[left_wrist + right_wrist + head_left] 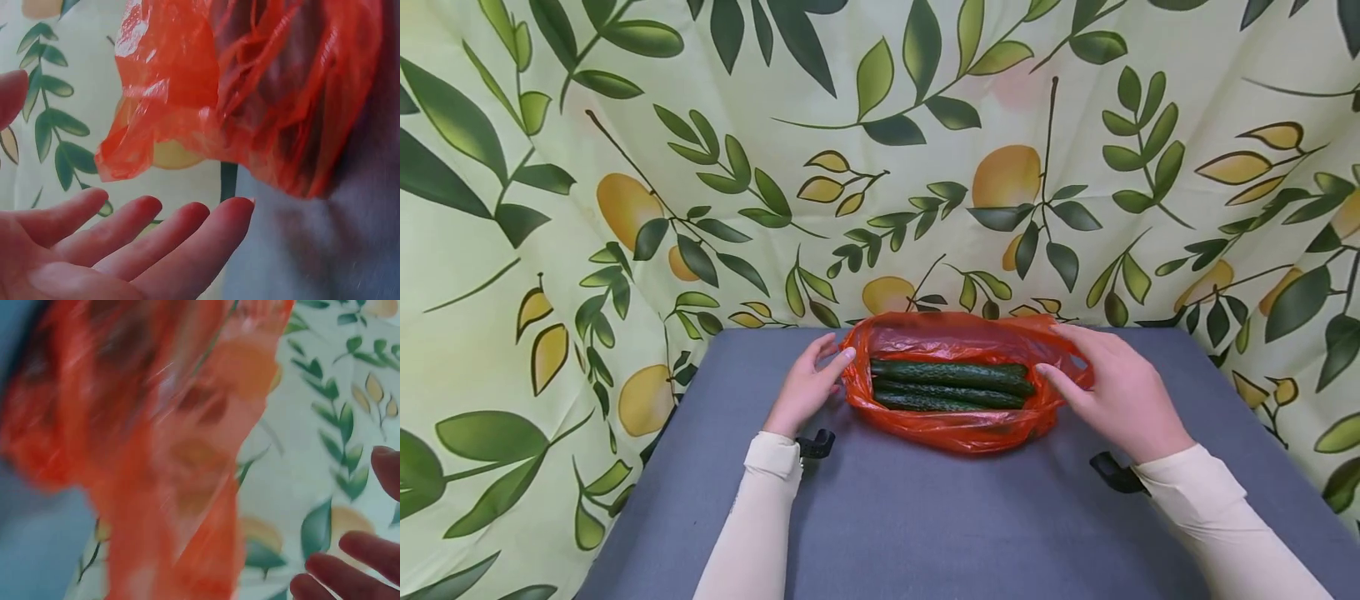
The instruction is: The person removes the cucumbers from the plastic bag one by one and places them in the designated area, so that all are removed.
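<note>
I see the red bag (955,433) just below center of the head view, on the table (940,525), mouth gaping, cukes (955,374) lying crosswise inside. My L hand (808,387) is just beside its left end, R hand (1123,392) near the right; fingers loose & extended, nothing held. Best approach IMO: pinch the rim both sides, light even tension, go slow b/c thin plastic prob. tears or slips.

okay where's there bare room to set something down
The widest bare patch of table lies in front of the red bag, between the left sleeve and right sleeve; a narrower strip lies outside the left sleeve. The back middle is crowded: bag, cucumbers, left hand, right hand.
</note>
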Demonstrator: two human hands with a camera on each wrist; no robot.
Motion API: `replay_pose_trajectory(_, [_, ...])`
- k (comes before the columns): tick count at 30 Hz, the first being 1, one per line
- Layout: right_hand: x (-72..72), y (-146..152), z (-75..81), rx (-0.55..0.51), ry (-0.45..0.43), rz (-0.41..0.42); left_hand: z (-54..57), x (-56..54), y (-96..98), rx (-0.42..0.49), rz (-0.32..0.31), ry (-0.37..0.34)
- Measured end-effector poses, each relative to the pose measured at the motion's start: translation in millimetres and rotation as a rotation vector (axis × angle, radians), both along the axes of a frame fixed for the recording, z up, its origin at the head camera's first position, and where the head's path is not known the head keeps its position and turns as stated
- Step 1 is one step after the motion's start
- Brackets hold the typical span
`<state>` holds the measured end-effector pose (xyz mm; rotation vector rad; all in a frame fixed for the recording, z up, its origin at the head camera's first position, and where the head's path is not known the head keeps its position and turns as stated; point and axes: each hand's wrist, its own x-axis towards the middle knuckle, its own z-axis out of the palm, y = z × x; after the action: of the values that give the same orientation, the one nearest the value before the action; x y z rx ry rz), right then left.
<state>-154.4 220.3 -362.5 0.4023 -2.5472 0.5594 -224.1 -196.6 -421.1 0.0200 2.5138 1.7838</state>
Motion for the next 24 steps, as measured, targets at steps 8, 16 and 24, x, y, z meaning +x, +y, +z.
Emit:
replay_pose_trajectory(8, [-44.4, -61.4, -3.2, 0.044, -0.199, 0.152, -10.2, -6.3, -0.6, 0.144, 0.043, 0.002])
replay_pose_trajectory(16, [-83.8, -93.0, -21.7, -0.001, -0.429, 0.219, -23.6, -11.7, 0.9, 0.225, 0.041, 0.01])
replay_pose_trajectory(24, [-99.4, -104.9, -40.9, -0.026, -0.548, 0.248, -39.7, -11.0, -0.3, 0.27, 0.004, 0.017])
